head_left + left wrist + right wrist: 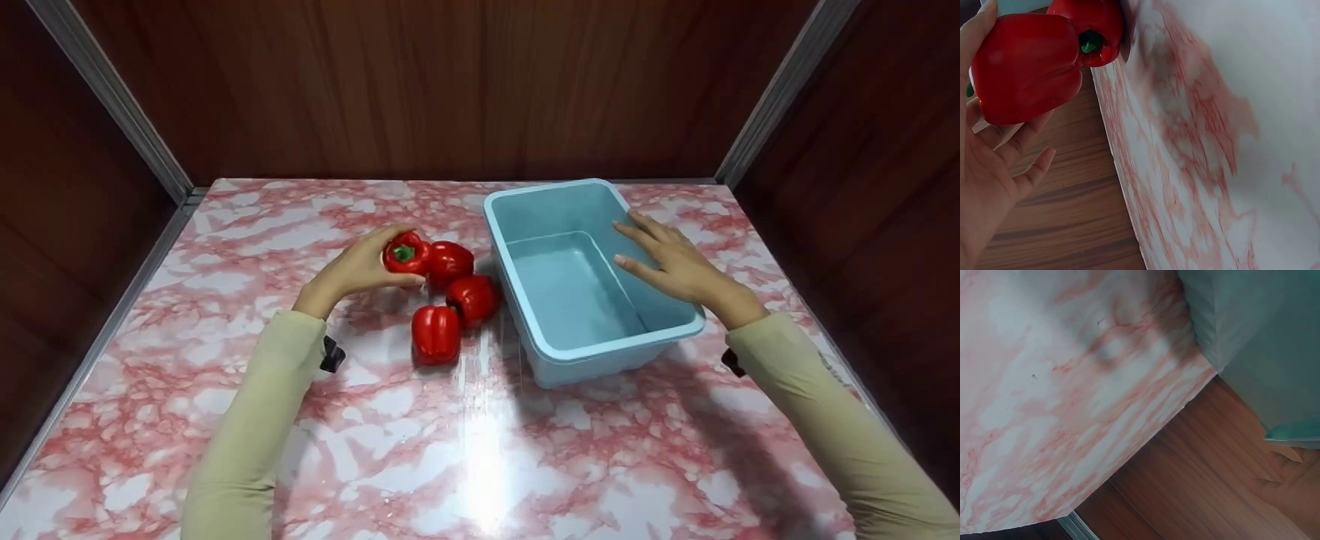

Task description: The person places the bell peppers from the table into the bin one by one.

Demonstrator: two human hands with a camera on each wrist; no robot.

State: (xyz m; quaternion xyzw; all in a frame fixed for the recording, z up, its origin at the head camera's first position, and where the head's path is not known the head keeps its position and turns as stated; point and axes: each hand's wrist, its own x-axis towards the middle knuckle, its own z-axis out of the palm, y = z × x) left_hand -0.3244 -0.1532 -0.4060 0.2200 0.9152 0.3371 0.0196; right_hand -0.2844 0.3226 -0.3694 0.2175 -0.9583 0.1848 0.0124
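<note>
My left hand (365, 262) grips a red bell pepper (409, 253) between thumb and fingers, its green stem facing up toward the head camera. In the left wrist view this pepper (1027, 67) is large, with a second one (1100, 22) close behind it. Three more red bell peppers, one far (451, 261), one in the middle (474, 298) and one near (436, 336), cluster just left of a light blue plastic box (570, 285). With fingers spread, my right hand (675, 262) lies over the box's right rim. The right wrist view shows only part of that hand (1292, 489) beside the box wall.
A red-and-white marbled tabletop (375, 450) carries everything. Dark wood panels (450, 90) stand behind and at both sides, with grey metal posts (120, 105) at the corners. The box stands slightly askew at the right, and its inside floor is bare.
</note>
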